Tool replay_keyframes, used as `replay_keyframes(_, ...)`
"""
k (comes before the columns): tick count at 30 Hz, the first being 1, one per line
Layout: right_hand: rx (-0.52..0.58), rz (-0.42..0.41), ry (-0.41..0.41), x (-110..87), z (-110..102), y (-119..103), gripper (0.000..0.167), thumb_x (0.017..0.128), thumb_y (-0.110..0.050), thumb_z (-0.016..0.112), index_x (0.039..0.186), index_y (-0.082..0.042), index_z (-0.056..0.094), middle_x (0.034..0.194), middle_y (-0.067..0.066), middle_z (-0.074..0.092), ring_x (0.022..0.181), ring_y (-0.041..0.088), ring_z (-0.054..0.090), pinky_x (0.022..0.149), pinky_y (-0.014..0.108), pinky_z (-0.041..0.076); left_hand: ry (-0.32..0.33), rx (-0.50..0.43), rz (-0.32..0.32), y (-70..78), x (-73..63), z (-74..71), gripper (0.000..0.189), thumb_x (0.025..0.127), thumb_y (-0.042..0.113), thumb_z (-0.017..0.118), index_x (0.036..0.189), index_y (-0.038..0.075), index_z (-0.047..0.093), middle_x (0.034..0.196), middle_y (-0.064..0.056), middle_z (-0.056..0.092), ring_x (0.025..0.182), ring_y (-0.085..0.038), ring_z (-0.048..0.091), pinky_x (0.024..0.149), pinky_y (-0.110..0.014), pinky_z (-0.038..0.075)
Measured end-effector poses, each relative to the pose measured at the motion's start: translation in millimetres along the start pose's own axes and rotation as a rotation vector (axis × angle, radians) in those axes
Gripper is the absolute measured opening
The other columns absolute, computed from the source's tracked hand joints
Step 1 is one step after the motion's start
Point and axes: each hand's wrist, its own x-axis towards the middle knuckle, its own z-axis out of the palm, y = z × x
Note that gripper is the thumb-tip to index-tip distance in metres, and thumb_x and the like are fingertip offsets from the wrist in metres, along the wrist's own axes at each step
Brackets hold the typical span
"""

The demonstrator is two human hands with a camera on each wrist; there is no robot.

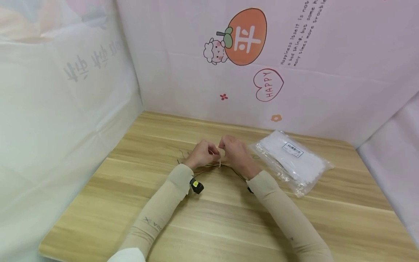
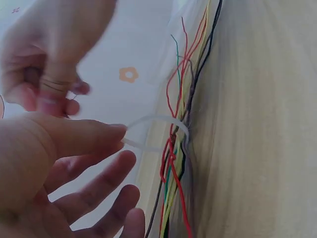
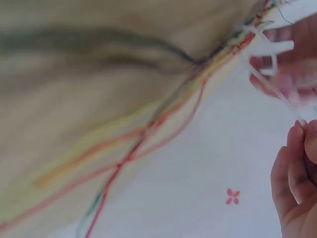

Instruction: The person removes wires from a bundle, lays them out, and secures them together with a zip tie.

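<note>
A loose bundle of thin wires [image 1: 209, 165], red, yellow, green and black among them, runs across the tabletop under both hands. Around it loops a white cable tie [image 2: 184, 128], its loop still wide about the wires in the left wrist view. My left hand [image 1: 203, 155] pinches the tie between thumb and index finger, the other fingers loosely bent beside the bundle. Just to its right, my right hand [image 1: 238, 154] pinches the tie's thin tail [image 3: 283, 101] in its fingertips, as the right wrist view shows.
A clear plastic bag [image 1: 291, 160] with white contents and a barcode label lies right of the right hand. The wooden table [image 1: 209, 225] meets a printed cloth backdrop [image 1: 183, 80] behind the hands. A small black camera [image 1: 197, 186] sits at the left wrist.
</note>
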Motion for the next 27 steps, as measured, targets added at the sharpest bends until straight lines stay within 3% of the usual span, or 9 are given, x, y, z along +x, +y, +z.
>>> replay_keyframes(6,0.012,-0.009,0.077,8.5,-25.2,-8.0,0.016,0.091,0.012,0.067,0.097,-0.003,0.063,0.094,0.014,0.072,0.085,0.030,0.071,0.070,0.041,0.059,-0.033,-0.004,-0.037,-2.2,-3.7,0.4,0.007,0.095,0.013,0.077,0.092,0.009,0.081,0.091,-0.004,0.078,0.077,-0.015,0.063,0.069,-0.027,0.052)
replay_keyframes(13,-0.031,-0.164,0.262,19.1,-40.9,-11.2,0.014,0.092,0.008,0.071,0.090,-0.002,0.062,0.086,0.012,0.073,0.079,0.029,0.073,0.066,0.038,0.060,-0.036,0.059,-0.027,0.0,-6.2,3.0,0.006,0.093,0.013,0.080,0.089,0.009,0.082,0.084,-0.003,0.076,0.070,-0.011,0.059,0.064,-0.023,0.048)
replay_keyframes(21,-0.021,-0.267,0.332,21.9,-46.5,-15.8,0.016,0.091,0.013,0.070,0.087,0.001,0.059,0.083,0.014,0.070,0.076,0.030,0.070,0.065,0.036,0.060,-0.054,0.144,-0.027,5.3,-6.6,6.1,0.006,0.093,0.016,0.080,0.090,0.011,0.081,0.088,-0.001,0.076,0.077,-0.012,0.060,0.071,-0.027,0.048)
replay_keyframes(27,0.043,-0.260,0.353,24.8,-49.2,-12.2,0.016,0.093,0.010,0.071,0.087,0.002,0.059,0.086,0.018,0.071,0.079,0.033,0.070,0.070,0.039,0.061,-0.050,0.219,0.014,10.1,-9.2,7.0,0.013,0.098,0.014,0.074,0.086,0.011,0.073,0.084,-0.002,0.070,0.073,-0.014,0.057,0.069,-0.029,0.046)
